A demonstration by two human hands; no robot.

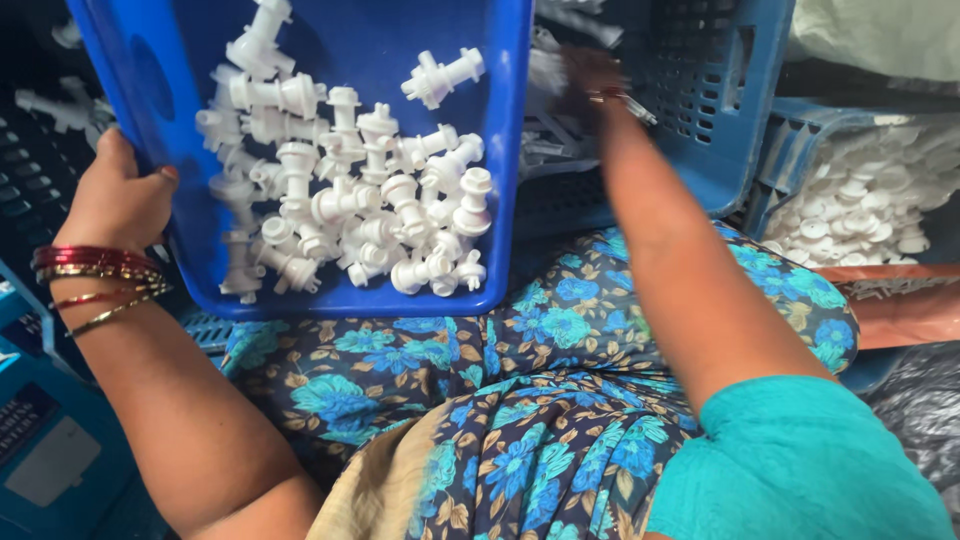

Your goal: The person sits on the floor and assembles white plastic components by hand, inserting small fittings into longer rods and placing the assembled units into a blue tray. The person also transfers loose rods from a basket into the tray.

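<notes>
A blue plastic tray (400,25) rests tilted on my lap, holding several small white plastic fittings (350,200) piled toward its lower half. My left hand (118,195) grips the tray's left rim, with red and gold bangles on the wrist. My right hand (590,85) reaches away into a blue perforated crate (700,90) beyond the tray; it is blurred, and whether it holds anything cannot be told.
Another blue crate (870,190) at the right is full of white round plastic parts. A dark crate (40,150) with loose white pieces sits at the far left. My floral skirt (520,400) fills the foreground. An orange sheet (905,305) lies at the right.
</notes>
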